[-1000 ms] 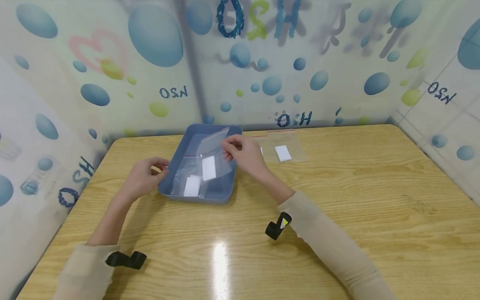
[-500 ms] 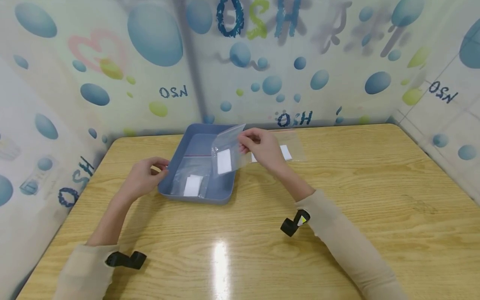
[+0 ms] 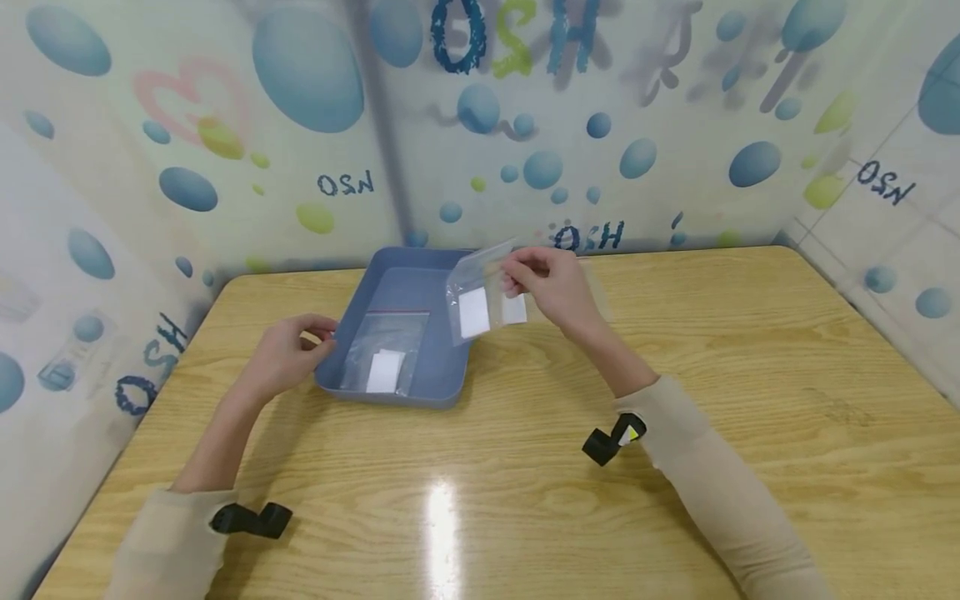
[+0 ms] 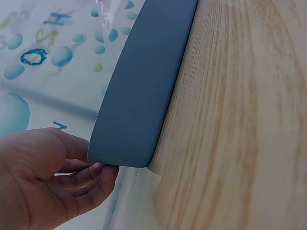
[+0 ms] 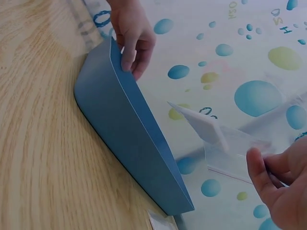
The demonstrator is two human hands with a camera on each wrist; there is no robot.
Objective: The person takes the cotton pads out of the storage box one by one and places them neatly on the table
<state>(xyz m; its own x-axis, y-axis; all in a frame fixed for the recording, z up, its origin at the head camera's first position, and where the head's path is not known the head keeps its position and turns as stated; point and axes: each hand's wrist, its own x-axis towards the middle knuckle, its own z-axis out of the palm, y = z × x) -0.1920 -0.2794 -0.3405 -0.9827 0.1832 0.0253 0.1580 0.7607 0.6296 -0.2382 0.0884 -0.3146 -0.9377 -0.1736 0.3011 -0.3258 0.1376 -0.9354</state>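
My left hand (image 3: 288, 354) grips the left wall of a blue-grey plastic tray (image 3: 408, 287); the right wrist view shows its thumb (image 5: 127, 57) inside the rim. My right hand (image 3: 558, 292) pinches the upper part of a clear zip bag (image 3: 463, 283) holding a white rectangular stack (image 3: 474, 312). This bag is raised and tilted, overlapping the tray's right rim in the head view. Inside the tray lies another clear zip bag (image 3: 386, 329) with white pieces (image 3: 384, 371) in it. In the left wrist view, the left fingers curl at the tray's corner.
Behind my right hand, clear bags (image 3: 597, 292) lie on the wooden table (image 3: 675, 333), largely hidden; one white piece (image 3: 514, 308) shows there. A printed curtain with blue bubbles (image 3: 543, 169) rises along the table's back edge.
My right hand has lifted the zip bag from over the tray's middle and carried it right, past the rim. My left hand and the tray have stayed put.
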